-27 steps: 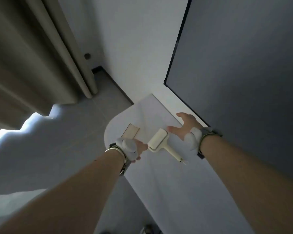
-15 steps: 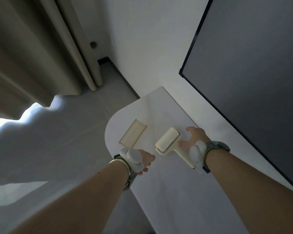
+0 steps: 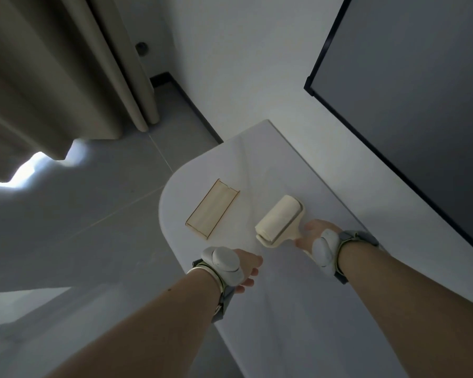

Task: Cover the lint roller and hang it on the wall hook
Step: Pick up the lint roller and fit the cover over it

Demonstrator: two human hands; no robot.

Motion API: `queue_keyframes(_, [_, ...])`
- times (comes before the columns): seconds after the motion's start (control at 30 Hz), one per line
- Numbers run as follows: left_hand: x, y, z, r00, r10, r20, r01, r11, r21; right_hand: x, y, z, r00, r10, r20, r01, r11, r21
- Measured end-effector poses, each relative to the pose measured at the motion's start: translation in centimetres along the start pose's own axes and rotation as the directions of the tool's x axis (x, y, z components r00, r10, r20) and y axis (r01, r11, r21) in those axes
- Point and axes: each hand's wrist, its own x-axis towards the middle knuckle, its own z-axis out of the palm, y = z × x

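A cream lint roller (image 3: 279, 219) lies on the white rounded tabletop (image 3: 284, 309), its roll bare. My right hand (image 3: 313, 234) is closed around its handle, which is mostly hidden under the hand. To the left of the roller lies its clear, amber-tinted cover (image 3: 213, 208), flat on the table and apart from the roller. My left hand (image 3: 243, 268) hovers near the table's left edge, just below the roller's near end, fingers loosely curled and holding nothing. No wall hook shows.
A dark screen with a black frame (image 3: 410, 105) hangs on the white wall at the right. Beige curtains (image 3: 66, 77) hang at the left over grey floor tiles (image 3: 107, 214). The table's rounded end (image 3: 164, 211) lies close to the cover.
My right hand has come down onto the roller's handle and closed on it. My left hand has drawn back toward me, and the cover is now fully in sight.
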Motion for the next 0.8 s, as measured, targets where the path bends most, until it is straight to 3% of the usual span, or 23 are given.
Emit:
queue_keyframes(0.3, [1.3, -0.7, -1.6, 0.999, -0.035, -0.021, 0.036, 0.999, 0.017, 1.9, 0.5, 1.2, 0.998, 0.063, 0.021, -0.059, 0.986, -0.156])
queue_keyframes(0.5, [1.2, -1.2, -3.5, 0.996, -0.058, -0.070, 0.063, 0.995, 0.073, 1.9, 0.6, 2.4, 0.995, 0.100, -0.003, -0.100, 0.991, -0.084])
queue_keyframes(0.67, [0.6, -0.9, -6.1, 0.989, -0.059, -0.134, 0.072, 0.993, 0.095, -0.9, -0.5, 0.4, 0.997, -0.071, 0.003, 0.071, 0.997, 0.002])
queue_keyframes(0.8, [0.0, -0.9, -7.8, 0.963, 0.069, -0.260, -0.018, 0.981, 0.195, -2.8, -2.9, -1.8, 0.990, -0.137, -0.036, 0.138, 0.990, 0.034])
